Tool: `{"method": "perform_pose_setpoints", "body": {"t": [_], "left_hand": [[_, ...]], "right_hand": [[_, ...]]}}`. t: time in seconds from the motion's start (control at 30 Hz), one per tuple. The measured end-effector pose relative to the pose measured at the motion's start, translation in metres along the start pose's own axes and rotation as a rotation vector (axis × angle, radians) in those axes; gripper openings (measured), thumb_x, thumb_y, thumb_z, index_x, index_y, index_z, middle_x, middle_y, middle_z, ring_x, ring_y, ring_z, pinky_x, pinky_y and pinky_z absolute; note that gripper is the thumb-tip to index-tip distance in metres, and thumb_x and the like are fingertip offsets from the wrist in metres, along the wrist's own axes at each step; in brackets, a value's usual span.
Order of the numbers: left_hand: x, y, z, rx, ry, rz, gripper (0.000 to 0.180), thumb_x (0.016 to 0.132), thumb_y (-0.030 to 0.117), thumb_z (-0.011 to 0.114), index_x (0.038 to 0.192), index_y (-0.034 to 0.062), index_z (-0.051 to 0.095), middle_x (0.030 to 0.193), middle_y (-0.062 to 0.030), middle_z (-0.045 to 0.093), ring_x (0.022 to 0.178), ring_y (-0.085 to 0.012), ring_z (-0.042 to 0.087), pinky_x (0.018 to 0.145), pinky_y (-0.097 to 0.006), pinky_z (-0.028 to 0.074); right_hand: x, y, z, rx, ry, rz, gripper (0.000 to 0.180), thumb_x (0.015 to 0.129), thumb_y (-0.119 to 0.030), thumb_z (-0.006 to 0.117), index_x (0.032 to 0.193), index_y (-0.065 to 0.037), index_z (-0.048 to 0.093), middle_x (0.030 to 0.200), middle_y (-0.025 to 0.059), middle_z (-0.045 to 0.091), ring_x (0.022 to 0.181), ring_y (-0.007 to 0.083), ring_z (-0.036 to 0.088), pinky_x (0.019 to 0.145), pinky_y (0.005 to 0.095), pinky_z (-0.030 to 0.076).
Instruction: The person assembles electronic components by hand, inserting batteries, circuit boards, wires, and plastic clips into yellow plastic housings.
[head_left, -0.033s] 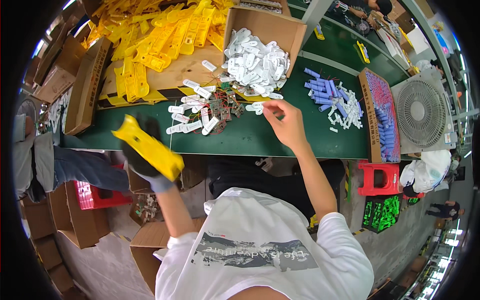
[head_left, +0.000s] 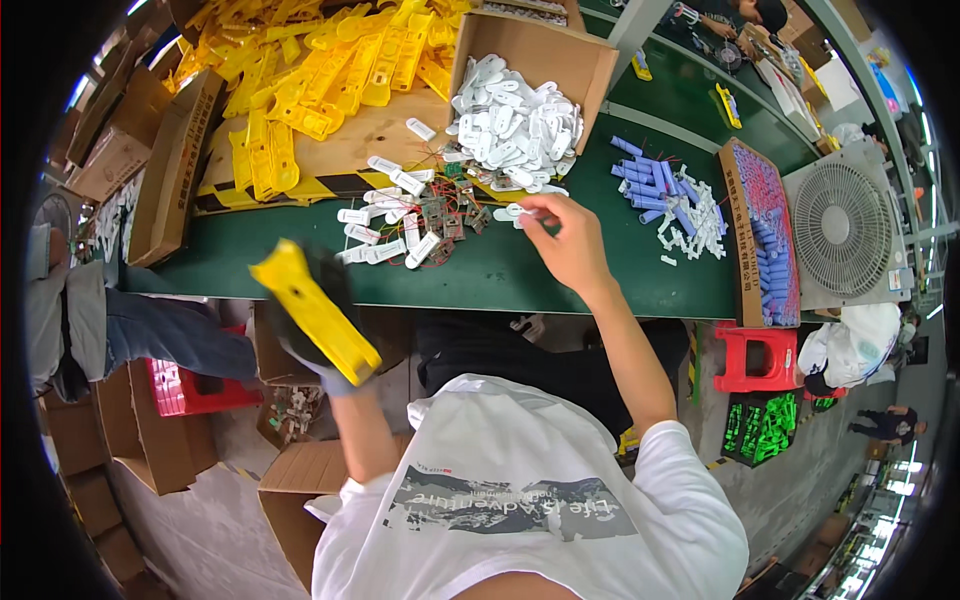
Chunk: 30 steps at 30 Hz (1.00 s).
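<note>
My left hand [head_left: 318, 300], in a dark glove, is closed around a long yellow plastic shell [head_left: 318, 315] just off the table's near edge. The shell is tilted, its far end leaning left. My bare right hand [head_left: 562, 235] is over the green table, thumb and forefinger pinched together on a small white plastic piece [head_left: 513, 212]. Between the hands lie several white oval plastic parts [head_left: 385, 250] and a tangle of small circuit boards [head_left: 450, 215] with red wires. Behind my right hand, a cardboard box [head_left: 535, 42] on its side spills a heap of white plastic parts [head_left: 515, 125].
Yellow shells [head_left: 340, 70] are piled on a wooden board at the back left. On the right lie purple cylindrical cells [head_left: 655, 180], small white pieces [head_left: 695, 228], a box of cells [head_left: 742, 262] and a fan [head_left: 842, 215]. A red stool [head_left: 757, 358] stands below.
My left hand has moved a little right and toward me with the yellow shell, which now stands steeper. My right hand has shifted only slightly, staying at the white piece.
</note>
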<state>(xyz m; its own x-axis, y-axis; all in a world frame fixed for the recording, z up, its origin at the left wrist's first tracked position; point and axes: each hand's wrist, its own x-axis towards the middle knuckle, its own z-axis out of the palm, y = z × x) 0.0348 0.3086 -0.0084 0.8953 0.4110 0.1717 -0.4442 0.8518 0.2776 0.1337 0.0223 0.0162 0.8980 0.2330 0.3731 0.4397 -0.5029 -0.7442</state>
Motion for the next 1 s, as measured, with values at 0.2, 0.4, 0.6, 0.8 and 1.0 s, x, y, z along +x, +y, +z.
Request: {"method": "perform_pose_setpoints", "body": {"t": [0.2,0.4,0.6,0.8,1.0], "left_hand": [[-0.125,-0.082,-0.015,-0.424,0.280,-0.830,0.053,0.098,0.043,0.043,0.140,0.0116,0.038,0.125,-0.0168,0.056,0.093,-0.0304,0.064,0.070,-0.041,0.057],[-0.174,-0.089,-0.007,0.011,-0.114,-1.366,0.065,0.092,0.035,0.056,0.143,0.0019,0.031,0.102,-0.0146,0.062,0.091,-0.0232,0.063,0.082,-0.034,0.051],[-0.144,-0.095,-0.006,0.126,-0.080,-1.184,0.060,0.091,0.030,0.059,0.139,0.0026,0.037,0.101,-0.0144,0.063,0.088,-0.0224,0.064,0.077,-0.034,0.052],[-0.078,-0.134,0.012,0.077,-0.108,-0.827,0.064,0.091,0.031,0.058,0.143,0.0082,0.030,0.137,-0.0153,0.045,0.099,-0.0265,0.062,0.075,-0.037,0.055],[-0.046,-0.175,0.044,-0.219,-0.081,-0.901,0.054,0.094,0.031,0.051,0.140,0.0082,0.036,0.143,-0.0188,0.039,0.121,-0.0348,0.051,0.089,-0.046,0.051]], "right_hand": [[0.041,0.027,0.037,-0.771,-0.082,-0.358,0.029,0.073,-0.016,0.074,0.101,-0.012,0.067,0.101,0.0015,0.059,0.093,0.0212,0.057,0.078,0.0367,0.047],[0.065,0.026,0.019,-0.754,-0.302,-0.284,0.023,0.071,-0.025,0.075,0.084,-0.010,0.064,0.082,0.0043,0.061,0.082,0.0230,0.061,0.068,0.0380,0.049],[0.061,-0.002,-0.025,-0.535,-0.276,0.004,0.027,0.072,-0.030,0.074,0.083,-0.008,0.063,0.076,0.0085,0.069,0.072,0.0266,0.067,0.064,0.0374,0.050],[0.040,0.017,-0.065,0.473,-0.084,0.114,0.025,0.076,-0.012,0.079,0.088,-0.006,0.058,0.086,0.0007,0.061,0.082,0.0083,0.060,0.069,0.0223,0.049],[-0.011,-0.002,-0.076,0.774,-0.005,0.247,0.025,0.080,-0.007,0.072,0.099,-0.003,0.057,0.089,0.0024,0.061,0.081,0.0093,0.062,0.071,0.0218,0.050]]}}
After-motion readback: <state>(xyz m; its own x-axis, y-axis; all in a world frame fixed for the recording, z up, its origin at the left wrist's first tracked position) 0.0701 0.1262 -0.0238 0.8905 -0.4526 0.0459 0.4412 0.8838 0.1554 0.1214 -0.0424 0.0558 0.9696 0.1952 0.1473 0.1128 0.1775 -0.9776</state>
